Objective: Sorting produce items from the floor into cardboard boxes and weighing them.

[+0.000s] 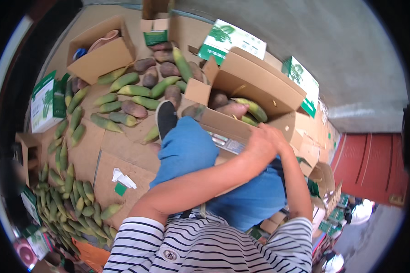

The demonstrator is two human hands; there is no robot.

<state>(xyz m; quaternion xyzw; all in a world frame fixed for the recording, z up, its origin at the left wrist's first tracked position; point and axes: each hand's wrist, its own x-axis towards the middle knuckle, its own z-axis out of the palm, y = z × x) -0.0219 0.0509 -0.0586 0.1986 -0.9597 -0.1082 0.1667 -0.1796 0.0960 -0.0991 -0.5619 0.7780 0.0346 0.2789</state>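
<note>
- On the person's lap, an open cardboard box (259,86) is resting against the blue-trousered knees, its flaps standing up and its near wall (228,127) facing the person.
- Both hands are meeting at that near edge: the left hand (255,148) is crossing over from the left and lying on the rim, while the right hand (278,134) is sitting just beside it; how the fingers are curled I cannot tell, since the hands are overlapping.
- Inside the box, several brownish and green-tipped bamboo shoots (237,109) are lying together.
- On flattened cardboard (123,159) covering the floor, more shoots (136,91) are lying spread out beyond a black shoe (166,118).
- At the far left, a heap of smaller green shoots (68,200) is piling up near a green-and-white carton (45,102).
</note>
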